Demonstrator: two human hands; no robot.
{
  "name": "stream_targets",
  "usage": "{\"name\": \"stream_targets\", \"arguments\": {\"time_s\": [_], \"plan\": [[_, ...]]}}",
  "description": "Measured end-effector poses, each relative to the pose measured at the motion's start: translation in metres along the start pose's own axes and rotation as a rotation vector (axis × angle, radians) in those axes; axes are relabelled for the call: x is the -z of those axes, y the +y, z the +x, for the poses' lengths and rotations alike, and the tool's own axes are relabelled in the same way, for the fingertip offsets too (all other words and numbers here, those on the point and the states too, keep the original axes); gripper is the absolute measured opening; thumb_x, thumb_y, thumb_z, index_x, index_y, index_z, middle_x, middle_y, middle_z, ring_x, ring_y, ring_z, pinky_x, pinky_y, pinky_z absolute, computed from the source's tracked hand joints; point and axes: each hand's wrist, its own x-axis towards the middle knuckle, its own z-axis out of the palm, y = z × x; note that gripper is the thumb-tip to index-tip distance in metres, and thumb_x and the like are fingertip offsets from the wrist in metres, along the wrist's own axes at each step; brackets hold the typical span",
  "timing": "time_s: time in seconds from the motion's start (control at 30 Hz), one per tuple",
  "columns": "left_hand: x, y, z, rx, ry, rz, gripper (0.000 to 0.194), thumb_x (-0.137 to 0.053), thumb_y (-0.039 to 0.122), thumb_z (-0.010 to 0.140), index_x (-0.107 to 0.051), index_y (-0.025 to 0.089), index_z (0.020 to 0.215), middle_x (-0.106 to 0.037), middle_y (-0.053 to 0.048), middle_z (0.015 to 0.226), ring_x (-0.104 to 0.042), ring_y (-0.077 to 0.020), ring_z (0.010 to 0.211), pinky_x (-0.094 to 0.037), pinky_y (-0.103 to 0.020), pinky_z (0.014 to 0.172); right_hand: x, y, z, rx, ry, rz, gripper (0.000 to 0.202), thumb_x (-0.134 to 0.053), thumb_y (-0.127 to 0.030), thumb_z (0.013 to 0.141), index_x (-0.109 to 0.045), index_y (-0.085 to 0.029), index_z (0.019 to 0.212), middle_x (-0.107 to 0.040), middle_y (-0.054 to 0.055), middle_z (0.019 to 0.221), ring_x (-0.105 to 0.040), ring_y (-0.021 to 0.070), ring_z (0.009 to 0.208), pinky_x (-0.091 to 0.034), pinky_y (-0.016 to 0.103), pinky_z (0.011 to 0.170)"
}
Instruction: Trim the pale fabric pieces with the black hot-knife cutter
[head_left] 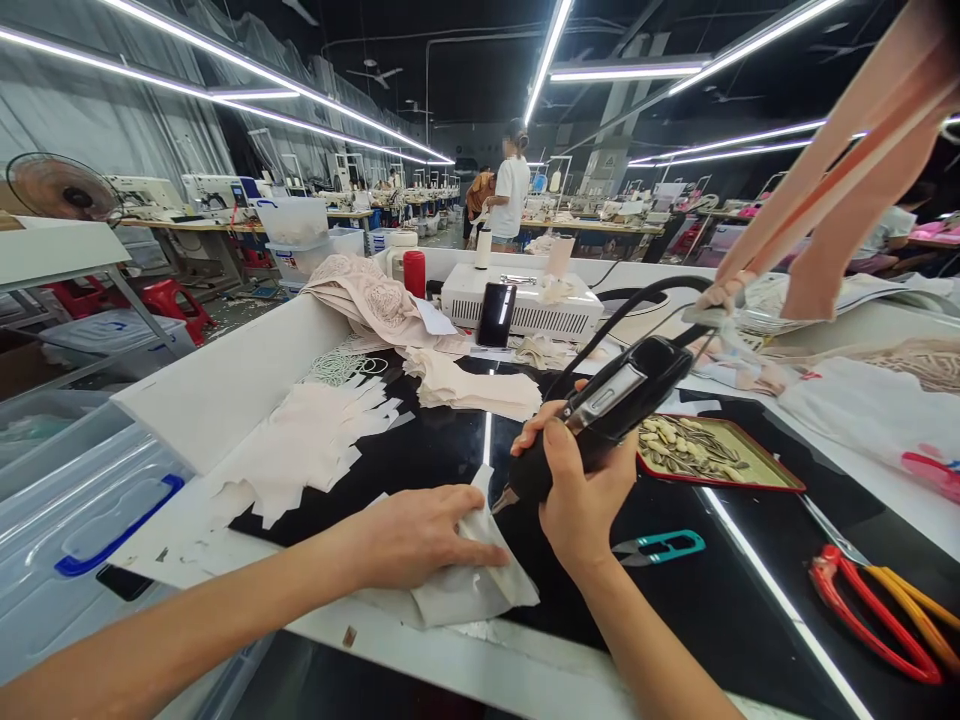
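Observation:
With fingers wrapped around it, my right hand (577, 490) grips a black corded hand tool (619, 395). Its pointed metal tip (504, 499) points down and left, close to a pale fabric piece (480, 590). My left hand (420, 535) holds that fabric down at the front edge of the black work surface (442, 460), fingers pressed on it near the tip. I cannot tell whether tip and fabric touch. Cut pale fabric pieces (300, 440) lie fanned out at the left. Another fabric stack (476, 385) lies behind my hands.
Teal thread snips (660, 547), red-handled scissors (847, 600) and a tray (780, 475) of seeds and peanuts lie at the right. A phone (496, 315) leans against a white vented box (517, 295). Peach fabric strips (832, 190) hang upper right. People (511, 190) stand farther back.

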Motion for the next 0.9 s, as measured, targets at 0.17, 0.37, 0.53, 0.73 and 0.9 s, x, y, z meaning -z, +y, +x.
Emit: {"name": "stream_targets", "arguments": {"time_s": [0.17, 0.37, 0.53, 0.73, 0.9], "plan": [[-0.002, 0.001, 0.000, 0.016, 0.034, -0.005, 0.056, -0.062, 0.010, 0.099, -0.061, 0.043, 0.144, -0.055, -0.009, 0.132, -0.065, -0.0209, 0.102, -0.053, -0.024, 0.071, -0.002, 0.004, -0.001, -0.017, -0.005, -0.022, 0.029, -0.078, -0.028, 0.089, -0.055, -0.026, 0.106, -0.067, -0.007, 0.082, -0.062, 0.0103, 0.059, -0.057, 0.027, 0.058], [-0.001, 0.002, 0.000, 0.020, 0.033, 0.016, 0.058, -0.063, 0.011, 0.098, -0.060, 0.045, 0.145, -0.056, -0.008, 0.126, -0.064, -0.0200, 0.097, -0.052, -0.025, 0.067, -0.002, 0.005, 0.002, -0.005, -0.007, -0.041, 0.026, -0.076, -0.029, 0.090, -0.054, -0.026, 0.103, -0.066, -0.007, 0.080, -0.062, 0.0111, 0.059, -0.057, 0.028, 0.059], [-0.002, 0.002, 0.000, 0.017, 0.041, 0.023, 0.058, -0.063, 0.010, 0.097, -0.062, 0.044, 0.144, -0.055, -0.009, 0.129, -0.065, -0.0209, 0.099, -0.053, -0.027, 0.071, -0.004, 0.006, 0.008, 0.005, 0.021, -0.018, 0.029, -0.078, -0.030, 0.089, -0.054, -0.027, 0.104, -0.067, -0.007, 0.082, -0.062, 0.0109, 0.059, -0.057, 0.028, 0.058], [-0.005, 0.001, -0.001, 0.008, 0.073, 0.014, 0.056, -0.062, 0.010, 0.098, -0.062, 0.043, 0.144, -0.056, -0.008, 0.127, -0.064, -0.0201, 0.099, -0.054, -0.025, 0.076, -0.006, 0.012, 0.008, 0.001, 0.007, -0.048, 0.029, -0.076, -0.028, 0.088, -0.054, -0.026, 0.106, -0.066, -0.006, 0.082, -0.062, 0.0110, 0.058, -0.058, 0.029, 0.058], [-0.008, 0.000, -0.001, 0.011, 0.080, -0.002, 0.058, -0.062, 0.008, 0.097, -0.062, 0.043, 0.144, -0.056, -0.009, 0.131, -0.066, -0.0221, 0.104, -0.056, -0.027, 0.077, -0.006, 0.014, 0.007, 0.007, 0.006, -0.049, 0.026, -0.076, -0.028, 0.089, -0.053, -0.026, 0.102, -0.066, -0.007, 0.082, -0.062, 0.0104, 0.059, -0.057, 0.027, 0.058]]}}
